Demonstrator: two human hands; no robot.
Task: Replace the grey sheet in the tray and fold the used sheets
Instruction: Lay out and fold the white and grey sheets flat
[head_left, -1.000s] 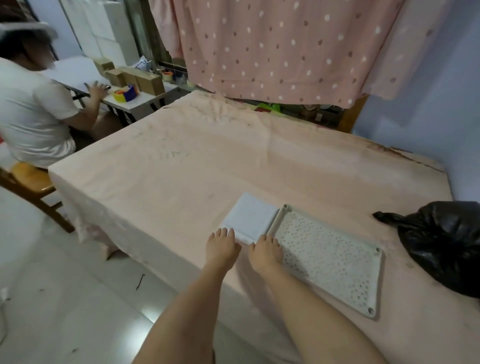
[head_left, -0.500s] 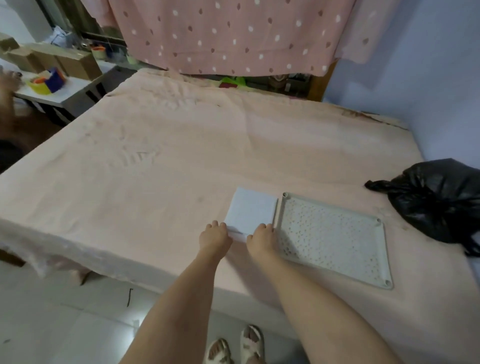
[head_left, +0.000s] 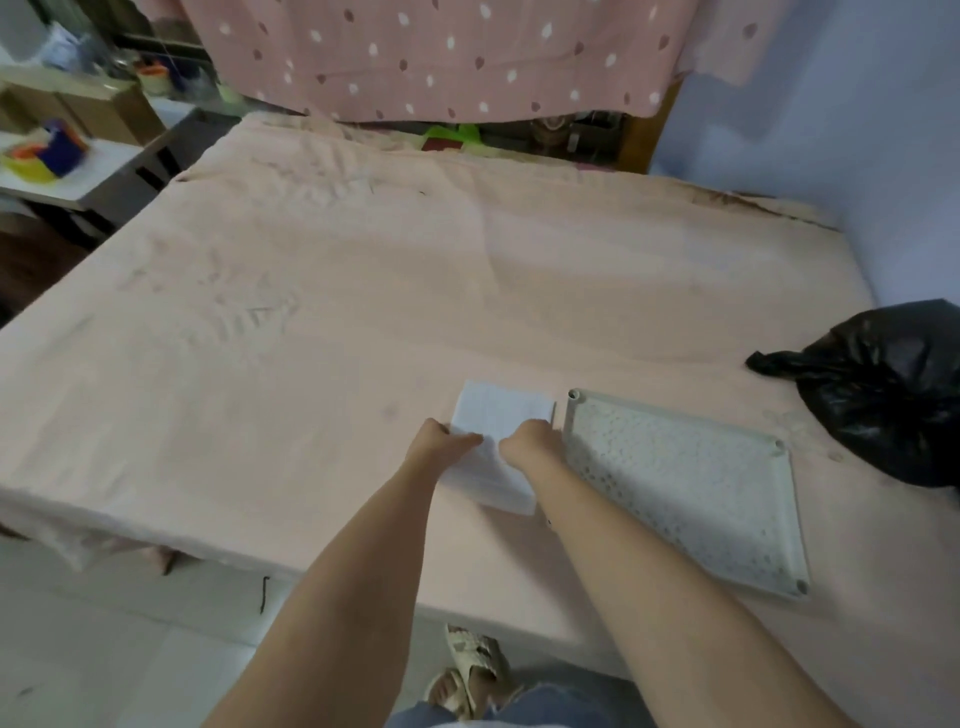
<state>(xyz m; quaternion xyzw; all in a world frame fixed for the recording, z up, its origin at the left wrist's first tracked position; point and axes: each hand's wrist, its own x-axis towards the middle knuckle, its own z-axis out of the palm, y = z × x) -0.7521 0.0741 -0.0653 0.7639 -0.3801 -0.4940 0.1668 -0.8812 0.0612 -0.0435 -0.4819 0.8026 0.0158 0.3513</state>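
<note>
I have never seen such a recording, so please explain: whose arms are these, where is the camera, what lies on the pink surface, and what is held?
There is no machine here. A person wears one camera on the head; it looks forward and down at their own bare arms. The left hand and the right hand each grip the near part of a folded white sheet, lifting it. Beside it, on the pink-covered surface, lies a perforated tray. Further right sits a black plastic bag.
</note>
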